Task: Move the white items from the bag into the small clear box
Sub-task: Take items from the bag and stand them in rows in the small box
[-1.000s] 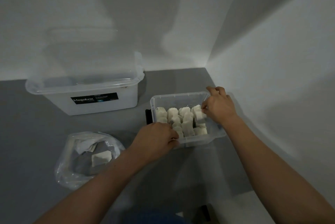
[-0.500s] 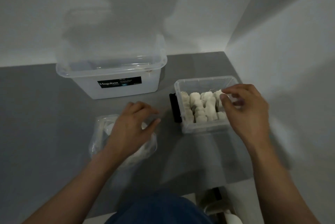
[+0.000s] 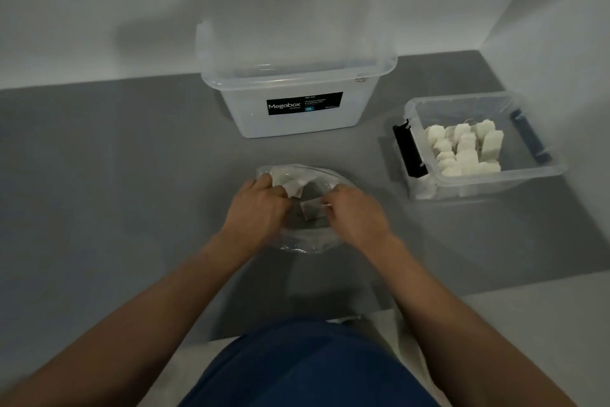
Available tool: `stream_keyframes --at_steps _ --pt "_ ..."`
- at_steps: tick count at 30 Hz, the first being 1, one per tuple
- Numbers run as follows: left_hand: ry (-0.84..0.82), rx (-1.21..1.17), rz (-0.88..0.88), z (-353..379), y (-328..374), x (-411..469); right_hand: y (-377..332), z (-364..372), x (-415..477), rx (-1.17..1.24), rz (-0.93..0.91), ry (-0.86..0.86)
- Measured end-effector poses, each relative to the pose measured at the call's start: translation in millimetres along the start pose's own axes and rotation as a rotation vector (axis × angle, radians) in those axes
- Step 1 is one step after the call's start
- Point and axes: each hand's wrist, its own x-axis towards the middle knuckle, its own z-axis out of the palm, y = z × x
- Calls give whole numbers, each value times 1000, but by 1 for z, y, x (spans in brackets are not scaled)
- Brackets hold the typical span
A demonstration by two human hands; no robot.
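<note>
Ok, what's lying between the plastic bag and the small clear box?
Nothing: in the head view only bare grey surface separates the plastic bag from the small clear box.

The person's left grip point(image 3: 255, 208) and right grip point(image 3: 355, 213) are bare hands, and the left forearm point(image 3: 148, 307) and right forearm point(image 3: 462, 307) behind them are likewise bare all the way from the wrists to the lower corners of the view, where the wide lens makes them look broad and long. The only clothing that shows is a dark blue garment point(image 3: 307, 370) at the bottom middle, between the forearms: plain cloth of one colour with a rounded upper outline. Whether it is a shirt or trousers cannot be told in the dim light.
</note>
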Motion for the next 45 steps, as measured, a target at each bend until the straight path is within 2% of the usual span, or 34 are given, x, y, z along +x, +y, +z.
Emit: stream_keyframes --at_steps 4,12,17,22,26,30,34,41,45 --pt "-148 32 -69 4 -8 9 6 6 12 -35 65 -60" --pt "-262 -208 -158 12 -8 19 -1 3 17 21 53 -119" --pt "-281 -388 -155 3 -9 25 -3 4 15 -17 39 -93" --pt "-337 -299 -107 -1 -9 29 -3 1 17 -3 51 -139" --pt "-230 -360 -107 1 -5 31 -4 -7 15 -43 -28 -70" --pt "-173 -600 -155 -4 -10 37 -13 -37 15 -130 -105 -43" --pt "-139 -742 -185 -13 -15 39 -21 -70 14 -132 -160 -43" --pt "-88 -1341 -380 -24 -12 30 -26 -110 3 287 -74 127" --pt "-50 -1507 -457 -27 -3 29 -28 -115 -1 379 -79 147"
